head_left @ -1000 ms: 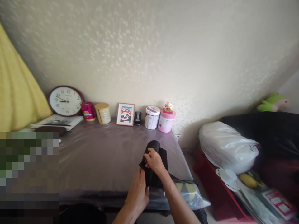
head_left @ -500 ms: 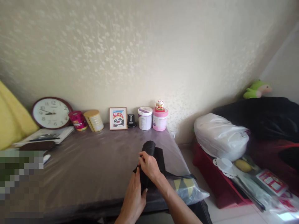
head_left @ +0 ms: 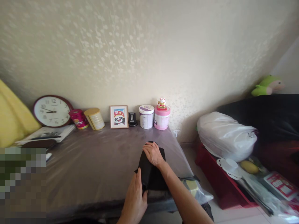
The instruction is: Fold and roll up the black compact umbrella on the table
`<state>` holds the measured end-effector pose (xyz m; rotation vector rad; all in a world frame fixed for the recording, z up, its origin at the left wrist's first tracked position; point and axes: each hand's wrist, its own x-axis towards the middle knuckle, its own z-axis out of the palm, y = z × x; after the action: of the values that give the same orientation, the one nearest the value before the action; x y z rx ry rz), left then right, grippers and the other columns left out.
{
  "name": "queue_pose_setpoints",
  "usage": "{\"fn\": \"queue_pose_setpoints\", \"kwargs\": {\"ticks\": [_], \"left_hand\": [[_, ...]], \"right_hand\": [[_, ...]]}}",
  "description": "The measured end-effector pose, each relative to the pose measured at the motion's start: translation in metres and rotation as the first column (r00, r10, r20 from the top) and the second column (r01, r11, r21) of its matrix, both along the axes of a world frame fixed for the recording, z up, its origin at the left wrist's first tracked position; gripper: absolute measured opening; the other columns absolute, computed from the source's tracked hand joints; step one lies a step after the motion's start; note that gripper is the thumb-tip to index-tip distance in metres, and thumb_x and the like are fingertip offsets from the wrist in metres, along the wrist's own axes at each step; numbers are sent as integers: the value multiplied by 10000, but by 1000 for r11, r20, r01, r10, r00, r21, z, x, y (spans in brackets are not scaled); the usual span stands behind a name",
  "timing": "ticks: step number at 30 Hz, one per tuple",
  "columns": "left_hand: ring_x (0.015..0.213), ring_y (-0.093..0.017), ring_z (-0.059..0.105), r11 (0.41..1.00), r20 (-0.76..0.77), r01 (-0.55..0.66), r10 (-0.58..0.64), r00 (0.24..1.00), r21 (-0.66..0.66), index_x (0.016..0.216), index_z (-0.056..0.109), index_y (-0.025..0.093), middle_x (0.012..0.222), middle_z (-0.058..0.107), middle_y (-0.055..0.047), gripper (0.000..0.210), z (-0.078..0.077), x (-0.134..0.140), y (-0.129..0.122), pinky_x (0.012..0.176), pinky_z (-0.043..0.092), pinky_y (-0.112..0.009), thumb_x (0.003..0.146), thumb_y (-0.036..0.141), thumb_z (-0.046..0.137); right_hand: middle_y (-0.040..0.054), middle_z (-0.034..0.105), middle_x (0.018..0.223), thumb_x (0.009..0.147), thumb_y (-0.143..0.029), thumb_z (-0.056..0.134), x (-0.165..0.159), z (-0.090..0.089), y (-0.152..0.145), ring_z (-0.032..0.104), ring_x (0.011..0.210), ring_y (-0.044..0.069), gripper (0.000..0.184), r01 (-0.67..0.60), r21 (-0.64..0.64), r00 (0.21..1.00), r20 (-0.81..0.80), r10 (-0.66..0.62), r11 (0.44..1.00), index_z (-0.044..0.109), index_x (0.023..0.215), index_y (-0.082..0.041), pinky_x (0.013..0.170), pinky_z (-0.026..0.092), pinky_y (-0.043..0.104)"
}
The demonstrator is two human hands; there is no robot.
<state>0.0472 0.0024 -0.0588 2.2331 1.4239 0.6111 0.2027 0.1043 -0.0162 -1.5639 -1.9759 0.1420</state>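
Far beyond your left fingers, and left of them, a clock (head_left: 53,111) is leaning against the wall (head_left: 177,46), probably for support. To its right, a magenta tin (head_left: 78,119), a tan tin (head_left: 94,119) and a picture frame (head_left: 119,117) are standing along the table's (head_left: 93,168) back, well apart from your fingertips, seemingly out of your way. Your left hand (head_left: 135,193) is lying along the left side of the black cloth (head_left: 146,171), thumb at its near end, apparently bracing it; I cannot tell whether your fingers are pinching it. The cloth is resting on the table, between your left fingers and beneath your right ones. Your right hand (head_left: 153,154) is lying palm down over the far end, fingers nearly straight and close together, seemingly pressing it flat. Beyond them, two tubs (head_left: 146,117) are standing near the wall, the pink one's level lid supporting a figurine (head_left: 162,104). Right of your right fingers, past the forearm, a clear bag (head_left: 199,192) is lying at the table's edge.
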Motion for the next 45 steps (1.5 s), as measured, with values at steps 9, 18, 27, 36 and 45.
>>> {"fn": "queue_pose_setpoints", "kwargs": {"ticks": [9,18,27,36,45], "left_hand": [[1326,-248,279,997,3,-18,19,1000,-76,1373,140,4,1424,293,-208,690,12,1,-1,1086,260,-390,736,122,379],[1334,-253,258,993,-19,-15,13,1000,-115,1378,106,24,1419,303,-208,713,20,1,-1,1083,259,-398,732,133,387],[1309,-264,310,994,-50,-25,20,999,-103,1391,74,30,1413,314,-207,736,27,5,-5,1059,307,-388,727,111,381],[1327,-262,271,998,-158,-7,-4,987,-66,1396,114,31,1433,286,-200,777,29,14,-24,1075,285,-395,666,21,380],[1285,-302,346,978,-98,66,-87,991,-195,1378,213,27,1402,338,-214,752,38,-2,-28,1043,317,-391,707,223,489]], "right_hand": [[158,620,1132,889,-216,395,49,2,12,556,1074,215,314,397,-138,911,-64,-408,907,576,1122,-109,942,360,342],[41,693,850,722,-167,556,71,1,-19,639,759,161,350,422,-246,872,-154,-465,873,613,1065,-137,682,467,243],[74,690,967,799,-184,460,56,19,-29,618,917,195,273,411,-177,890,-136,-436,894,653,992,-172,828,431,292],[183,602,1150,831,-335,460,14,-5,-39,560,1084,272,458,422,-149,887,-138,-441,894,484,1222,-97,898,420,379],[279,327,1390,819,-417,434,-31,-3,-42,452,1186,391,702,498,-271,848,-44,-528,824,241,1405,-81,884,394,503]]}}
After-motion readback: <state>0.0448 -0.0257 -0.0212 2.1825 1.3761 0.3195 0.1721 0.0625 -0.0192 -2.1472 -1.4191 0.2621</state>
